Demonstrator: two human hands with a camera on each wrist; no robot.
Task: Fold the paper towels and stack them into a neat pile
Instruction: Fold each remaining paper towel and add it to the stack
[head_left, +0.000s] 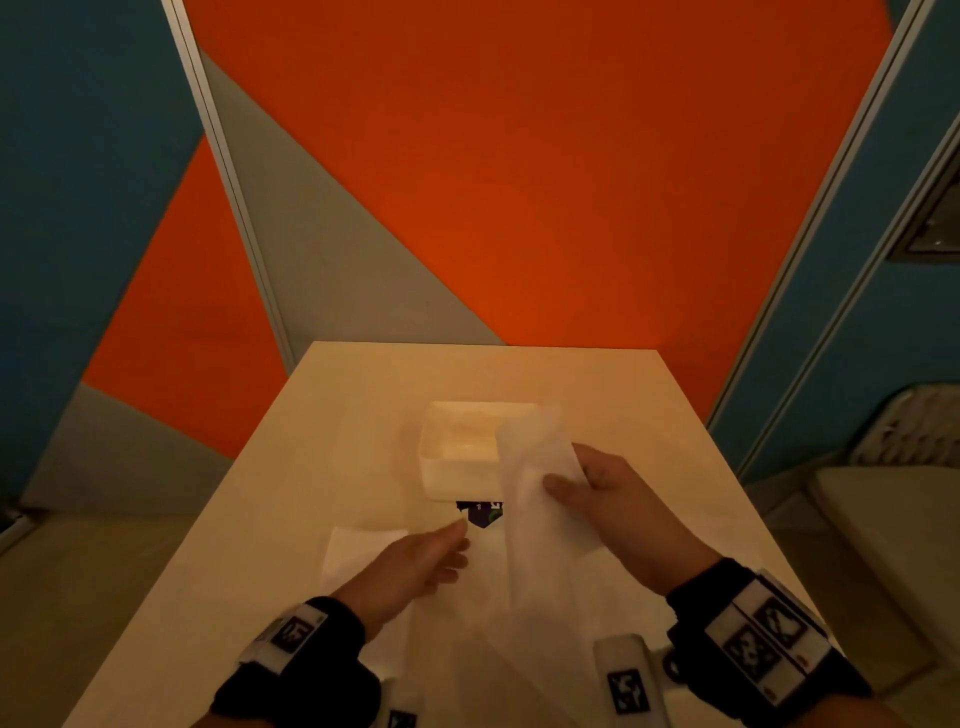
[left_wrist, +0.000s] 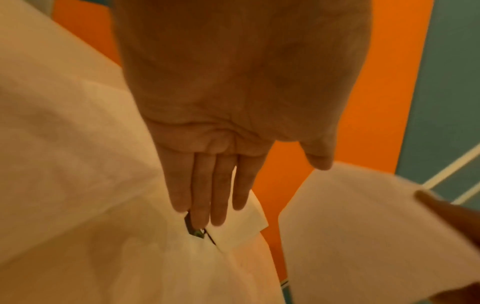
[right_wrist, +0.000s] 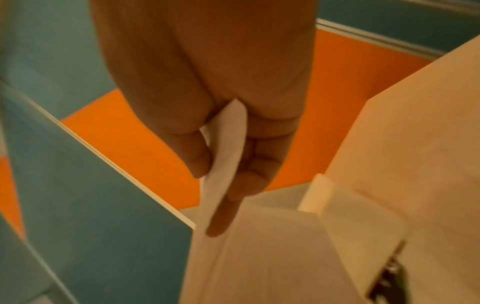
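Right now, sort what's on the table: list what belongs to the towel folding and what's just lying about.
For the job: held towel in the right hand; flat towel under the open left hand.
Lying about: white box; purple packet.

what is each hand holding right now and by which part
The right hand pinches a paper towel near its upper edge, between thumb and fingers. The left hand holds nothing; its fingers are straight.

Head camera high, facing forward and down over the counter (head_left: 363, 415), wrist cameras close along each palm, all sharing the counter
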